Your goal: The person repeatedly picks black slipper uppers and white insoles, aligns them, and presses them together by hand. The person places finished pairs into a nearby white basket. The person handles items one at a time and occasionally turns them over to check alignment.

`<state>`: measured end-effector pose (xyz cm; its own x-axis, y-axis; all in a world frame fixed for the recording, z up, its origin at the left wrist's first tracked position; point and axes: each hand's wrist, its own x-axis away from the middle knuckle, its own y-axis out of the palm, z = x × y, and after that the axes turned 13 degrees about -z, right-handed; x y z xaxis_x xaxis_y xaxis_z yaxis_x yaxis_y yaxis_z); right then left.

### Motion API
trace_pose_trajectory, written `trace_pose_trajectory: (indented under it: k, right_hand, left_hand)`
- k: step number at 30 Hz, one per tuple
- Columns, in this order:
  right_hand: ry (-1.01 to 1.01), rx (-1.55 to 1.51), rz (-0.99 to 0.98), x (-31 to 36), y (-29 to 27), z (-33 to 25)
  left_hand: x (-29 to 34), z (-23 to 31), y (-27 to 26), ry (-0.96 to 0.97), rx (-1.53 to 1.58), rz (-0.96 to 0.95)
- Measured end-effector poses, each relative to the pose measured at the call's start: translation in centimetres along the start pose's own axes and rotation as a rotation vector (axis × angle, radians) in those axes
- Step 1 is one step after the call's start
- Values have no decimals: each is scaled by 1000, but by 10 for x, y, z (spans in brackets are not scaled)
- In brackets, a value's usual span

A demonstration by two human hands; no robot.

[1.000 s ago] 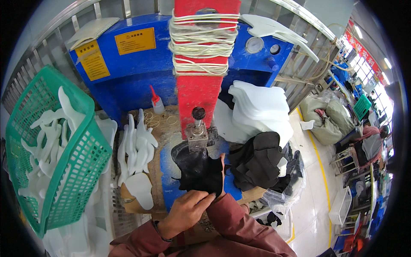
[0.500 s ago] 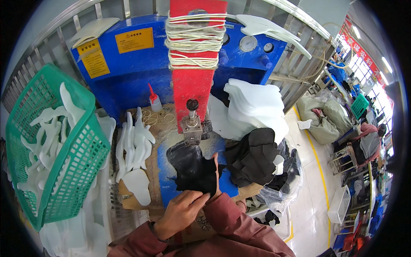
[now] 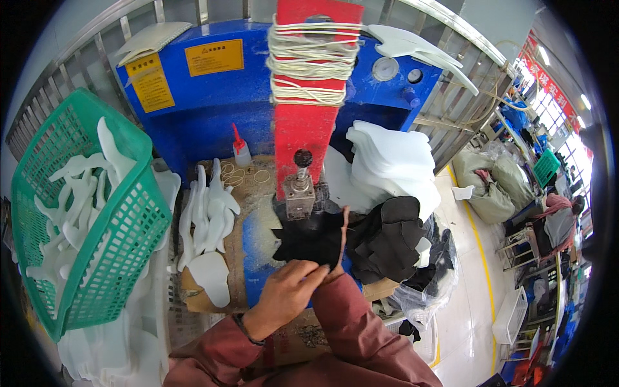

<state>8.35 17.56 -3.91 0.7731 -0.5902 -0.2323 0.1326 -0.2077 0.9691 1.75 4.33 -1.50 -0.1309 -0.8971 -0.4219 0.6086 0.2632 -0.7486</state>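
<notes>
A black leather-like piece (image 3: 309, 242) with an uneven edge lies under the square metal head (image 3: 300, 197) of a red machine arm (image 3: 306, 132), above a blue work surface (image 3: 261, 258). My left hand (image 3: 287, 293) pinches the near edge of the piece between closed fingers. My right hand (image 3: 344, 235) is at its right edge; one finger runs along that side, while the others are mostly hidden beneath or behind the piece. Just to the right lies a pile of dark cut pieces (image 3: 387, 238).
White shaped pieces stand stacked (image 3: 393, 161) behind the dark pile. More white pieces (image 3: 209, 216) lie left, near a red-tipped bottle (image 3: 241, 151). A green basket (image 3: 119, 248) of white parts stands far left. The blue machine body (image 3: 200, 97) closes off the back.
The black piece sits further under the metal head and shows less of its far part. My hands have shifted with it. The whole view has moved slightly.
</notes>
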Motion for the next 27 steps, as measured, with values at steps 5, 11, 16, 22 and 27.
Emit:
trace_pose_trajectory:
  k: [5,11,16,22,27]
  right_hand:
    - [-49,171,111,10,-1,-15]
    - [-64,305,164,11,-2,-7]
    - [56,164,6,13,-7,-8]
    - [-3,103,105,7,-5,-5]
    - [-30,149,36,-5,0,-12]
  left_hand:
    - [-6,4,6,41,38,-43]
    - [15,17,-9,-43,52,91]
    - [12,18,3,3,-5,84]
    - [0,16,11,1,14,110]
    - [-12,11,13,15,0,99]
